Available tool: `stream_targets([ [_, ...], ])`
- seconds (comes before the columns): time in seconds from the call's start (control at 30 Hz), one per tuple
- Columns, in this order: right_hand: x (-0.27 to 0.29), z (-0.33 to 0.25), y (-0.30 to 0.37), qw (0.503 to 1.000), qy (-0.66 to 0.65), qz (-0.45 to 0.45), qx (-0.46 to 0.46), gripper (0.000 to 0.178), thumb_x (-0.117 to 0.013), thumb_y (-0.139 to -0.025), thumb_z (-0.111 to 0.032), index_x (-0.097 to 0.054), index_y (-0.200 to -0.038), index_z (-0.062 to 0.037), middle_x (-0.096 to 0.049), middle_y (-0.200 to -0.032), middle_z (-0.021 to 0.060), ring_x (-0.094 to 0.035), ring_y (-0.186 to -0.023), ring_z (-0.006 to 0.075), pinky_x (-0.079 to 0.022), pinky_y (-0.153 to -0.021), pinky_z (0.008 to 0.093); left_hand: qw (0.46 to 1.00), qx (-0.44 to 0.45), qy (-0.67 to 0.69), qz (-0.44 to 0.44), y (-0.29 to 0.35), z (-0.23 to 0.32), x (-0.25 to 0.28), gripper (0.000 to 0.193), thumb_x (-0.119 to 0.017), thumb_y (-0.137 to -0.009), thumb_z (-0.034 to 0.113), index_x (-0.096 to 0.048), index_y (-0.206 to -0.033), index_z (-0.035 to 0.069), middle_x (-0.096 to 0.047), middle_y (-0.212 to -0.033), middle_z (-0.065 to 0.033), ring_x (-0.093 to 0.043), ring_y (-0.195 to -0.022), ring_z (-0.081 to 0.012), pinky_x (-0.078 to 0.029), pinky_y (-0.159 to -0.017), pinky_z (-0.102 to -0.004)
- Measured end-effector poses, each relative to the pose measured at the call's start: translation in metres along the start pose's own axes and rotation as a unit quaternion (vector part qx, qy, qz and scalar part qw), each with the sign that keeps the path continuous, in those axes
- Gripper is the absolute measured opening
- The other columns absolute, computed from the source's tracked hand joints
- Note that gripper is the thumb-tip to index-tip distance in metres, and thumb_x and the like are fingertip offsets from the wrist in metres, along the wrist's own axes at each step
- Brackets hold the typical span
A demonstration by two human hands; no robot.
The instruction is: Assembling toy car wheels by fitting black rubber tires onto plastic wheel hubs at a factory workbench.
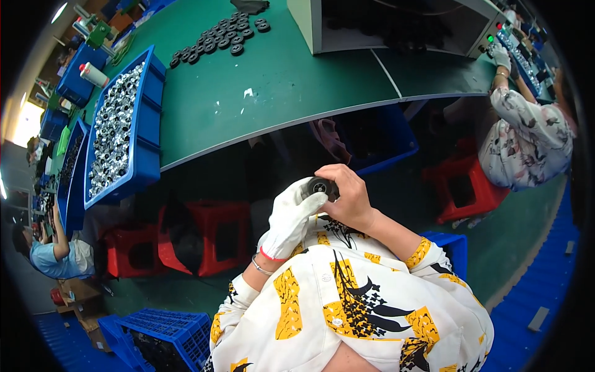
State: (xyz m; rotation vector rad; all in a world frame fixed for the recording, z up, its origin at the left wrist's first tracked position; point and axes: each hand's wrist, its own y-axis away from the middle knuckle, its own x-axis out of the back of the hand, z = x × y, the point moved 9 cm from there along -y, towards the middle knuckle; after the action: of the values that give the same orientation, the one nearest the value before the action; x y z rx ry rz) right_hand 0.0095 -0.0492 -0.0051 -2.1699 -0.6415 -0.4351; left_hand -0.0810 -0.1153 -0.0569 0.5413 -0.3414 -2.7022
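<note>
At the far left we saw a co-worker in light blue [62,254], then a blue bin [147,111] heaped with shiny parts [118,118]; we took that as plenty left to handle. On the green table [211,111] beyond it lay a loose group of black wheels [223,37], though we could not tell whether those were finished or waiting.

In the middle, our gloved left hand [289,214] was closed around the side of a black wheel [320,186], its thumb reaching across the lower front. The wheel was held up before our chest, off the table's near edge, its pale hub facing us. To its right, our bare right hand [350,197] gripped the same wheel, fingers bent over its top and side with little gap. We judged this one piece to be partway through handling, not yet set down. At far right sat another co-worker in a floral top [527,136].
</note>
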Motion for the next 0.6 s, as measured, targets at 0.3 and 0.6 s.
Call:
stream_targets([
  [0.3,-0.012,0.021,-0.018,0.998,0.021,-0.05,-0.019,0.049,-0.083,-0.065,-0.019,-0.056,-0.102,-0.0031,-0.063,-0.096,0.0129,-0.063,-0.087,0.0276,-0.052,-0.075,0.0353,0.986,0.06,0.149,0.041,-0.03,-0.022,0.024,0.026,-0.054,-0.093,0.014,-0.056,-0.113,-0.002,-0.064,-0.101,-0.0102,-0.063,-0.088,-0.0174,-0.054,-0.078,-0.0323],
  [0.6,-0.034,0.041,-0.051,0.994,-0.043,-0.091,-0.052,0.053,-0.08,-0.064,-0.011,-0.056,-0.111,-0.0047,-0.062,-0.093,0.0097,-0.062,-0.085,0.0296,-0.052,-0.075,0.0354,0.979,0.074,0.18,0.052,-0.052,-0.009,0.036,0.032,-0.057,-0.09,0.008,-0.053,-0.119,-0.005,-0.062,-0.107,-0.012,-0.062,-0.095,-0.0185,-0.052,-0.085,-0.0308],
])
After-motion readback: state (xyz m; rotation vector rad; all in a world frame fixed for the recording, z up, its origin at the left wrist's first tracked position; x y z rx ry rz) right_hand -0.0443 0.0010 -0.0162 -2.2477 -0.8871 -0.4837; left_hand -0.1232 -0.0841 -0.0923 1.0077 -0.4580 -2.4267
